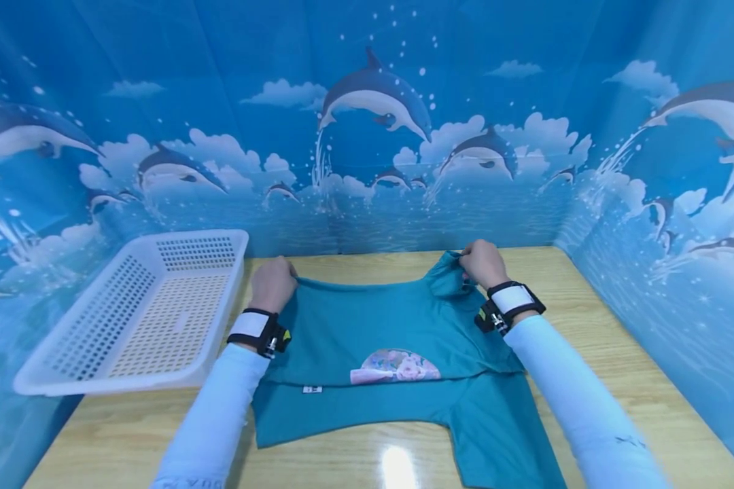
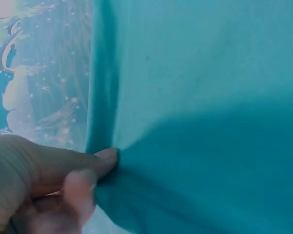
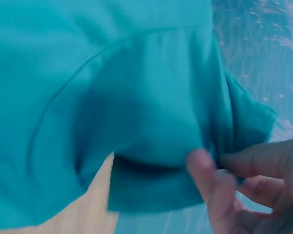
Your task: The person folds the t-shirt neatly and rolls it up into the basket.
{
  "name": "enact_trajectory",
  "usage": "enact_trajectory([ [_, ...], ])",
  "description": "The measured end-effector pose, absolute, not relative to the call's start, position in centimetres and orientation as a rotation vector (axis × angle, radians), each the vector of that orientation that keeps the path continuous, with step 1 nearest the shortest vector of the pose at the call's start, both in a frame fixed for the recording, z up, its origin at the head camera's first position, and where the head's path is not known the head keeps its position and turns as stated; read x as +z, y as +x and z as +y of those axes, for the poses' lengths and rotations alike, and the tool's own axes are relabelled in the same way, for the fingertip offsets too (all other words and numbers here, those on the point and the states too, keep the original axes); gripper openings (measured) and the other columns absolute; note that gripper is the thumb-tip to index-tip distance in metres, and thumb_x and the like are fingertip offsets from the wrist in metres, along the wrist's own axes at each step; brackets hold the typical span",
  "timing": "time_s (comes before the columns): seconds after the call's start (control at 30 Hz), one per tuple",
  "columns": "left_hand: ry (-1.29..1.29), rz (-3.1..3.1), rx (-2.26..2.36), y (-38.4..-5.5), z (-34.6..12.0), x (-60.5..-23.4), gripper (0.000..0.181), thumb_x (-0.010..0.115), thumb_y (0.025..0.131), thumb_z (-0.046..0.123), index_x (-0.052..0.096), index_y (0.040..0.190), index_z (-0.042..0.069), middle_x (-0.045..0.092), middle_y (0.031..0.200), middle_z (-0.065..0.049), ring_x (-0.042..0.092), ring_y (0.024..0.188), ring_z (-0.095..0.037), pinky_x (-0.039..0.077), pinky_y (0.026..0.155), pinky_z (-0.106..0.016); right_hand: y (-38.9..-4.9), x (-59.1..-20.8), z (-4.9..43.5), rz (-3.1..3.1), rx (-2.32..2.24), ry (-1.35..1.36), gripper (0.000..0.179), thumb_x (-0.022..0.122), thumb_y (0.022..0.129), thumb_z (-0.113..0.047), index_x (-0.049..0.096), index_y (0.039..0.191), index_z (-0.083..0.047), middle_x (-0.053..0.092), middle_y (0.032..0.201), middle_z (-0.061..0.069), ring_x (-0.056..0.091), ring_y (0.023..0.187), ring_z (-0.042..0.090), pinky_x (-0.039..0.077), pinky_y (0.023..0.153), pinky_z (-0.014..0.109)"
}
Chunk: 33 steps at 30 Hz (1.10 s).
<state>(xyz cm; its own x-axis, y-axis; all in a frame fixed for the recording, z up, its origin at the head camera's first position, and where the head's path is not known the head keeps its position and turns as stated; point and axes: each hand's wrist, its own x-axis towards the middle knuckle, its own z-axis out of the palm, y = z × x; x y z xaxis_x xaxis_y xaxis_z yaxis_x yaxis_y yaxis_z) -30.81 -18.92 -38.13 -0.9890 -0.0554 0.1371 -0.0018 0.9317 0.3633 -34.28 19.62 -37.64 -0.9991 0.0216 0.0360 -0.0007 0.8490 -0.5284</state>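
A teal T-shirt (image 1: pixel 367 316) is spread over the table, its far part folded over so that a patch of pink floral print (image 1: pixel 397 367) shows near the fold's front edge. My left hand (image 1: pixel 273 284) pinches the shirt's far left corner between thumb and finger; the left wrist view shows this hand (image 2: pixel 49 180) gripping the cloth edge. At the far right, my right hand (image 1: pixel 484 263) holds a bunched sleeve (image 3: pixel 151 117), the fingers pinching it near its opening in the right wrist view. One sleeve (image 1: pixel 504 435) lies flat toward the front right.
To the left stands a white perforated plastic basket (image 1: pixel 220 319), close beside my left forearm. The wooden table (image 1: pixel 636 380) ends at a dolphin-printed blue curtain (image 1: pixel 367 197) behind and at both sides. A small white label (image 1: pixel 312 390) shows on the shirt.
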Motion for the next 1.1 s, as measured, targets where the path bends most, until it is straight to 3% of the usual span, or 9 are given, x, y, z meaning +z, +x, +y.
enact_trajectory([
  [0.17, 0.137, -2.892, -0.776, -31.5, -18.7, -38.1, 0.022, 0.053, 0.086, 0.000, 0.073, 0.096, 0.002, 0.071, 0.096, -0.017, 0.065, 0.082, -0.029, 0.051, 0.068, -0.039, -35.3, -37.0, 18.6, -2.791, 0.816, -0.044, 0.032, 0.051, 0.092, -0.010, 0.048, 0.060, -0.006, 0.036, 0.058, 0.006, 0.036, 0.052, 0.018, 0.027, 0.049, 0.032],
  [0.33, 0.134, -2.774, -0.880, -32.6, -18.5, -38.6, 0.020, 0.054, 0.086, 0.001, 0.074, 0.085, 0.001, 0.069, 0.077, -0.014, 0.054, 0.059, -0.020, 0.038, 0.052, -0.029, -36.5, -36.5, 17.9, -2.677, 0.711, -0.135, 0.025, 0.054, 0.094, -0.013, 0.065, 0.074, -0.002, 0.053, 0.076, 0.017, 0.046, 0.065, 0.026, 0.032, 0.055, 0.036],
  [0.47, 0.097, -2.721, -0.989, -33.6, -18.2, -39.5, 0.020, 0.056, 0.090, 0.006, 0.072, 0.097, -0.002, 0.069, 0.091, -0.018, 0.059, 0.069, -0.026, 0.045, 0.060, -0.036, -37.4, -36.6, 17.5, -2.699, 0.783, -0.129, 0.025, 0.047, 0.098, -0.015, 0.068, 0.098, -0.001, 0.062, 0.081, 0.022, 0.052, 0.068, 0.031, 0.035, 0.056, 0.041],
  [0.57, 0.006, -2.805, -1.085, -34.2, -18.0, -40.7, 0.036, 0.054, 0.094, 0.012, 0.057, 0.127, -0.003, 0.054, 0.131, -0.024, 0.057, 0.110, -0.036, 0.048, 0.085, -0.046, -37.9, -37.5, 17.3, -2.859, 1.003, 0.016, 0.049, 0.044, 0.100, -0.017, 0.033, 0.147, -0.009, 0.045, 0.139, 0.024, 0.049, 0.117, 0.040, 0.043, 0.088, 0.049],
  [0.67, -0.098, -2.981, -1.098, -34.2, -17.8, -41.9, 0.059, 0.055, 0.095, 0.016, 0.030, 0.147, 0.003, 0.018, 0.154, -0.026, 0.033, 0.135, -0.042, 0.040, 0.100, -0.051, -38.0, -39.1, 17.4, -3.068, 1.163, 0.132, 0.071, 0.044, 0.100, -0.019, -0.003, 0.153, -0.017, 0.002, 0.159, 0.017, 0.012, 0.143, 0.042, 0.024, 0.111, 0.057],
  [0.73, -0.165, -3.081, -1.016, -33.9, -17.8, -42.5, 0.062, 0.056, 0.094, 0.016, 0.028, 0.149, 0.004, 0.015, 0.155, -0.027, 0.030, 0.136, -0.043, 0.040, 0.100, -0.052, -37.7, -40.4, 17.5, -3.183, 1.106, 0.194, 0.067, 0.046, 0.099, -0.018, 0.007, 0.153, -0.010, 0.011, 0.158, 0.020, 0.019, 0.142, 0.042, 0.028, 0.109, 0.056],
  [0.87, -0.201, -3.194, -0.863, -33.0, -17.8, -43.0, 0.048, 0.062, 0.091, 0.017, 0.051, 0.135, 0.003, 0.046, 0.139, -0.023, 0.049, 0.120, -0.039, 0.045, 0.092, -0.048, -36.7, -42.4, 17.7, -3.321, 0.893, 0.340, 0.046, 0.052, 0.095, -0.015, 0.046, 0.137, 0.003, 0.045, 0.140, 0.025, 0.043, 0.127, 0.042, 0.042, 0.100, 0.051],
  [0.97, -0.223, -3.263, -0.789, -32.7, -17.8, -43.2, 0.042, 0.064, 0.090, 0.019, 0.057, 0.128, 0.004, 0.053, 0.132, -0.019, 0.053, 0.116, -0.037, 0.046, 0.091, -0.047, -36.2, -43.1, 17.6, -3.353, 0.825, 0.419, 0.043, 0.056, 0.094, -0.017, 0.052, 0.132, 0.003, 0.051, 0.135, 0.024, 0.047, 0.124, 0.041, 0.044, 0.097, 0.049],
  [1.1, -0.209, -3.277, -0.578, -32.9, -17.4, -43.9, 0.049, 0.061, 0.092, 0.018, 0.048, 0.136, 0.000, 0.043, 0.138, -0.025, 0.042, 0.125, -0.044, 0.042, 0.097, -0.053, -36.2, -43.6, 17.2, -3.320, 0.745, 0.404, 0.044, 0.056, 0.095, -0.018, 0.050, 0.133, 0.003, 0.049, 0.136, 0.025, 0.048, 0.123, 0.041, 0.045, 0.095, 0.049],
])
